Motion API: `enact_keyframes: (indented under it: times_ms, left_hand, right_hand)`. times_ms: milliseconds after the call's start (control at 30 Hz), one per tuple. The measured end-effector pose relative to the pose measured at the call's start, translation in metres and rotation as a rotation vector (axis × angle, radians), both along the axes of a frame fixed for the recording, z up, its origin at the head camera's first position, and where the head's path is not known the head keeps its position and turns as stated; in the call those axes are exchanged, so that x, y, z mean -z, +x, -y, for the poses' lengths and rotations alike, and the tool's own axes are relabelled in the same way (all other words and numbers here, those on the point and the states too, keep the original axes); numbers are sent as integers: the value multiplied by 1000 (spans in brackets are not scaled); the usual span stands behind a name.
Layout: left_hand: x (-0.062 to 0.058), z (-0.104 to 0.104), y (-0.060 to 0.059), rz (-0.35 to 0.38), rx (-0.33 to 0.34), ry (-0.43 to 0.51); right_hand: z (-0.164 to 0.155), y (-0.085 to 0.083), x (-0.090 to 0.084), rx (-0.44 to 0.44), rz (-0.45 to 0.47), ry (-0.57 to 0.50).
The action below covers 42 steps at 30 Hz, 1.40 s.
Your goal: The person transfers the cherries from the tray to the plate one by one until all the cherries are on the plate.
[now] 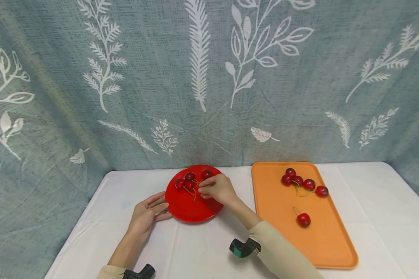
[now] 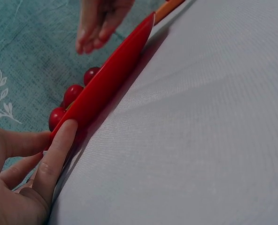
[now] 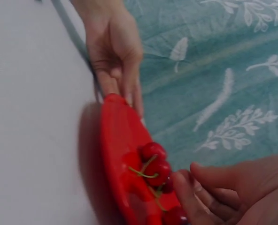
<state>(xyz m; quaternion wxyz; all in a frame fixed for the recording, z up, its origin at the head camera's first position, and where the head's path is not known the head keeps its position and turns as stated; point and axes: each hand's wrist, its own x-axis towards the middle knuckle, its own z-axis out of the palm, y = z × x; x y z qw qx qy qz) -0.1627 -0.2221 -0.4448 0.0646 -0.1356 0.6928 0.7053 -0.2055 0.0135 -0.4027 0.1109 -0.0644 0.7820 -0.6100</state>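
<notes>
A round red plate (image 1: 190,209) lies on the white-covered table, with several dark red cherries (image 1: 190,176) towards its far side, some with green stems. My left hand (image 1: 144,215) grips the plate's left edge; in the left wrist view its fingers (image 2: 59,145) are at the rim and against the outer side. Over the plate's right part is my right hand (image 1: 218,190), fingers loosely bent and close to one cherry (image 1: 206,174). In the left wrist view nothing shows between the right hand's fingertips (image 2: 99,46), which are above the plate.
To the right, an orange tray (image 1: 276,232) holds a cluster of cherries (image 1: 297,181) near its far end and a single cherry (image 1: 303,220) nearer the middle. A grey-green curtain (image 1: 216,128) with white leaf prints hangs behind the table (image 1: 192,248).
</notes>
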Motion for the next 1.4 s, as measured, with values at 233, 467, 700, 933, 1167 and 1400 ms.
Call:
enact_keyframes:
  times_ms: [233, 467, 700, 933, 1167, 1400]
  left_hand:
    - [-1, 0, 1, 0, 2, 2]
    - [0, -1, 1, 2, -3, -5]
    - [0, -1, 0, 7, 4, -2]
    - [-2, -2, 0, 11, 4, -18]
    - [-3, -1, 0, 14, 2, -9]
    - [-2, -1, 0, -3, 2, -6]
  right_hand:
    - [-21, -3, -20, -92, -88, 60]
    - [-43, -8, -31, -100, -178, 275]
    - [-69, -2, -24, -167, -387, 449]
    - [-105, 4, -22, -248, -390, 484]
    - [-153, 1, -19, -253, -431, 531]
    - [-188, 7, -8, -317, -458, 563]
